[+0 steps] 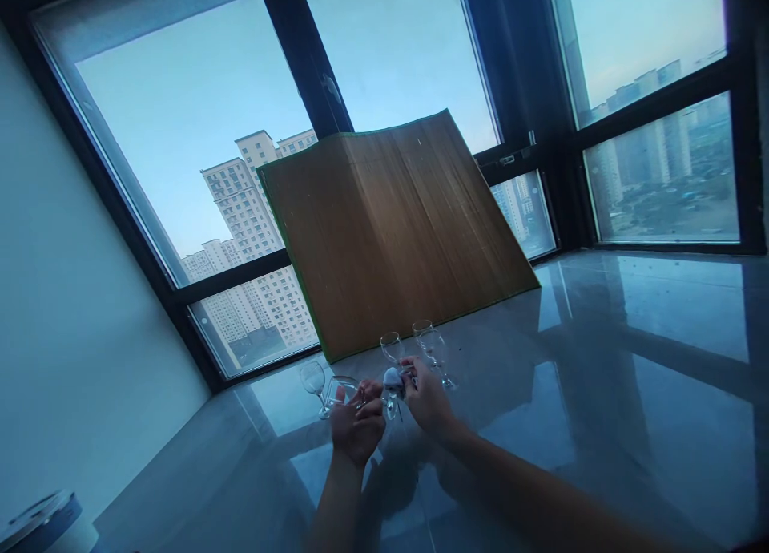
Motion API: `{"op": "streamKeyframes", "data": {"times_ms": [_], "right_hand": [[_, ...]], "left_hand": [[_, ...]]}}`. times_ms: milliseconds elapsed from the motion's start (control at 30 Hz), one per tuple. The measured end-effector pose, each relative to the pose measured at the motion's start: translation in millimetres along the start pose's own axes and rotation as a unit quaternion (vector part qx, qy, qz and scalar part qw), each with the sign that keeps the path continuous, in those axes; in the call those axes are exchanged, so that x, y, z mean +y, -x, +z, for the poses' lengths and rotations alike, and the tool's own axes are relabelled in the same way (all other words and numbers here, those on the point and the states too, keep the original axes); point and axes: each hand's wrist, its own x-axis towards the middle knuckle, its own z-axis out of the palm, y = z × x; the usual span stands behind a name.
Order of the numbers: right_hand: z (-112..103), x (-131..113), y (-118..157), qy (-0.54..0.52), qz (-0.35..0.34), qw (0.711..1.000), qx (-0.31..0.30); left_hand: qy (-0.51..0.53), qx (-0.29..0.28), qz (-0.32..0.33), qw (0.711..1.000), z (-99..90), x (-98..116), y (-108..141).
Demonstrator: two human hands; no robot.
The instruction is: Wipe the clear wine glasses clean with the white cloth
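Observation:
My left hand [359,426] is closed, its fingers curled at a clear glass piece [341,383] whose full shape they partly hide. Just to the right, my right hand [428,394] pinches a small pale, rounded object [392,378] that I cannot identify. The two hands nearly meet. A stemmed wine glass [312,377] stands upright left of my left hand. Behind my right hand are another wine glass [392,345], its lower part hidden, and overlapping stemmed glasses [433,348]. More clear glass shows below the pale object.
A brown folded board [396,232] with green edging leans on the dark window frame [306,52] behind the glasses. Glossy grey tiles [601,425] reflect the windows. A white wall [72,296] borders the left, and a round white-and-blue container [48,525] stands at the lower left corner.

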Motion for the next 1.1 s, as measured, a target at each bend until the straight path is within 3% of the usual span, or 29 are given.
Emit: {"op": "streamKeyframes", "data": {"times_ms": [133, 367, 633, 900, 1100], "right_hand": [[-0.2, -1.8, 1.7, 0.003, 0.001, 1.000, -0.010], [-2.4, -13.8, 4.1, -0.043, -0.025, 0.999, 0.000], [0.2, -12.5, 3.1, -0.079, -0.042, 0.996, 0.001], [-3.8, -19.1, 7.0, -0.104, -0.071, 0.992, 0.018], [-6.1, -24.8, 8.7, -0.126, -0.069, 0.990, 0.012]], "left_hand": [[0.042, 0.042, 0.033, 0.998, -3.9, 3.6, -4.6], [0.000, 0.202, 0.048, 0.978, -20.2, 16.7, -17.7], [-0.070, 0.224, 0.047, 0.971, -23.9, 13.0, -29.1], [-0.199, 0.233, 0.041, 0.951, -13.8, -0.3, -37.9], [-0.243, 0.254, 0.053, 0.935, -16.6, 2.3, -38.9]]}}
